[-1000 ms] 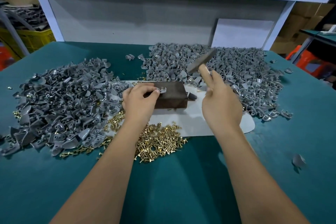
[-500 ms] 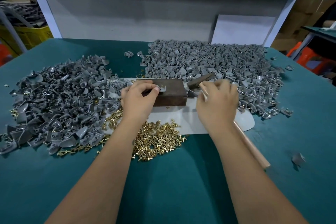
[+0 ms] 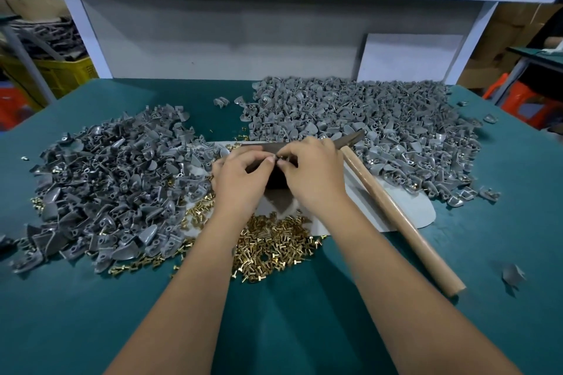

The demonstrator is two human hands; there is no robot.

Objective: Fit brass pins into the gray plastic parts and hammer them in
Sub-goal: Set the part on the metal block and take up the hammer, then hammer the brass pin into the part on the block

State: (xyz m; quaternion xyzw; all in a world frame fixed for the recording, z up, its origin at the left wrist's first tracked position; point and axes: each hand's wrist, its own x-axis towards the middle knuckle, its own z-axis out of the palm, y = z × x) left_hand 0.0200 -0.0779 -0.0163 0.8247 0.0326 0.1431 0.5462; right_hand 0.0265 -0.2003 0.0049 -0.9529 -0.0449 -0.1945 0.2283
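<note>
Workshop bench, teal mat [image 3: 304, 329] over the table, white shelf frame behind. Both hands meet over a dark block [image 3: 275, 179] at the centre of the mat. Left hand [image 3: 240, 179] and right hand [image 3: 313, 178] have fingers curled in, tips nearly touching, pinching something small between them — likely one gray part with a pin; the item itself is too hidden to confirm.

Judgement on handling: the gray parts are light, rigid moulded plastic, curved shell shape with a small bored lug; hold by the flat lug end so the hole faces up. Brass pins are tiny, smooth, hard, likely to roll or slip; pinch at the head with two fingertips.

Brass pins heap [image 3: 274, 250] lies just below the wrists, shiny gold, short with flat heads. Gray parts pile [image 3: 115, 186], matte and jumbled, spreads left of the left hand's fingers. A second gray pile [image 3: 380, 125] sits beyond and right of the right hand's fingers, some pieces showing brass. Hammer [image 3: 396, 216] lies loose just right of the right hand, pale wooden handle running toward the viewer, dark metal head near the knuckles. A pale sheet [image 3: 411, 210] lies under the block and hammer.
</note>
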